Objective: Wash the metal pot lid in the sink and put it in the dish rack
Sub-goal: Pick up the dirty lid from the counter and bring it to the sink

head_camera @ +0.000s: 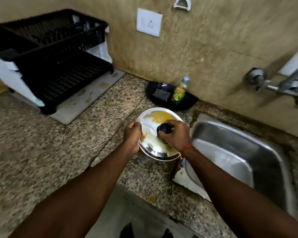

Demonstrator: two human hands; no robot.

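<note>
The metal pot lid (155, 127) sits on the granite counter (58, 143), just beside the sink (239, 152), which lies to its right. It is dirty w/ yellow and whitish smears on the top face.

The right hand (175, 134) is closed around the black knob (163, 128) in the middle of the lid, fingers wrapped over it. The left hand (132, 133) holds the left rim of the lid, thumb near the top edge, fingers curled at the side; if they go under the rim I cannot tell.

The relation that matters for the next move, in my judgement: the sink basin is directly right of the lid, so the right hand, nearer to it, can carry the lid by the knob across the sink edge. The dish rack (55, 66) stands well apart, to the left and back, for later.

Hard to see: the tap (282, 85) is cut off at the right border, so its spout is not in view. The underside of the lid is hidden. A soap bottle (180, 91) and scrubber (161, 95) stand in a black tray (187, 102) behind the lid, approx. near the wall.
</note>
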